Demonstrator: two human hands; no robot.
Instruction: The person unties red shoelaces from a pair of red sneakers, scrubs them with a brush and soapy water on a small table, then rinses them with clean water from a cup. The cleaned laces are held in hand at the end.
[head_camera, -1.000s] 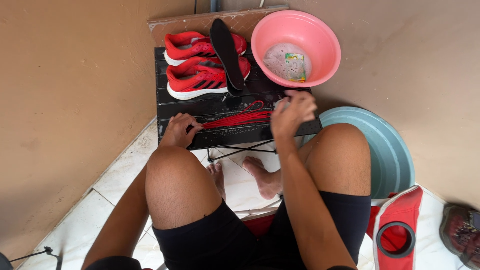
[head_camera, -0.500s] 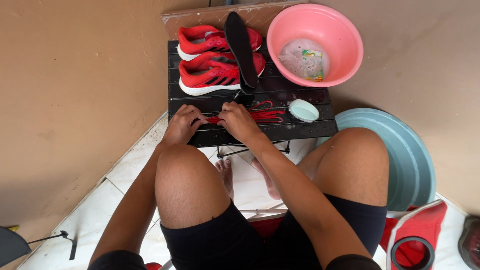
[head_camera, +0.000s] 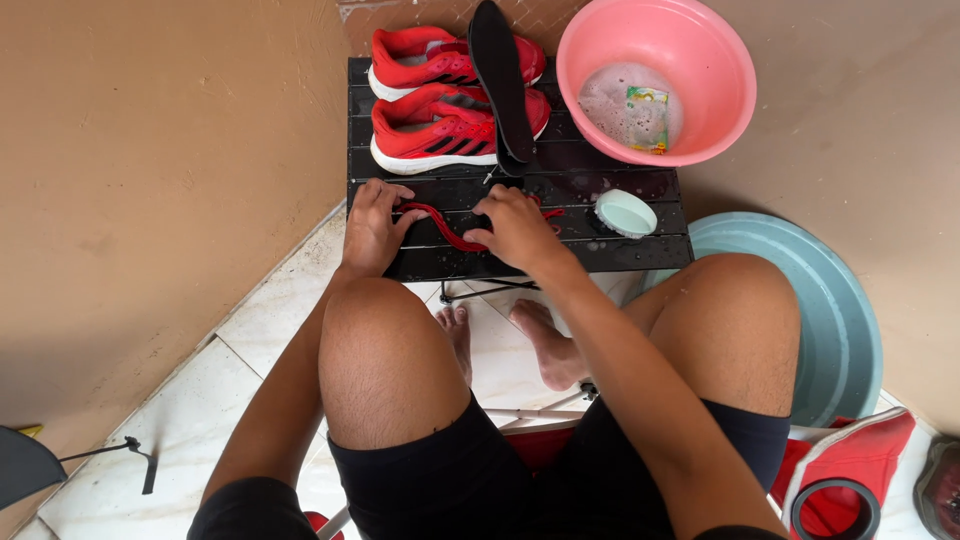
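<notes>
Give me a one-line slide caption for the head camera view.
Both hands, left and right, press a red shoelace on a wet black table.

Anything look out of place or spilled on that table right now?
The black insole lies loose across both red shoes, out of either one. The slatted table looks wet near the pink basin. Both hands hold a red lace.

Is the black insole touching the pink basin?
Apart. The head view shows the black insole lying across the red shoes, with dark table slats visible between it and the pink basin.
</notes>
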